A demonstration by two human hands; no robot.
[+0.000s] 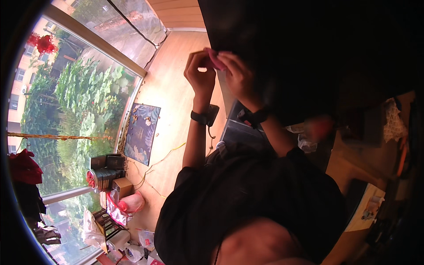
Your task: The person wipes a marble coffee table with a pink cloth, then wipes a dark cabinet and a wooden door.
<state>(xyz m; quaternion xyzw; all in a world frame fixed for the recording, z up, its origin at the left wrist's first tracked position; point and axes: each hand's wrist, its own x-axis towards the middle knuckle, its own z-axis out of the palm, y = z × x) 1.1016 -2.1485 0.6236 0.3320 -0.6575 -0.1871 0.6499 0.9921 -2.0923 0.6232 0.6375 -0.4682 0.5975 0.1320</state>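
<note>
A small piece of dark pink material (216, 59), perhaps cloth, is pinched between my two hands. My left hand (200, 73) curls its thumb and fingers around one side, leaving a small gap between them. Fingertips of my right hand (238, 74) press on the other side. Both hands are raised ahead of my body, close to the edge of a very dark area. A black strap with a boxy device (212, 115) sits on my left wrist, and a similar wrist device (248, 117) is on my right. Shadow hides much of the right fingers.
Large windows (96, 82) line the left side. On the wooden floor (175, 82) lie a dark patterned mat (142, 132) and a thin yellow cord (165, 154). Books (107, 175), a cardboard box (122, 187) and a pink bag (132, 202) stand near the window.
</note>
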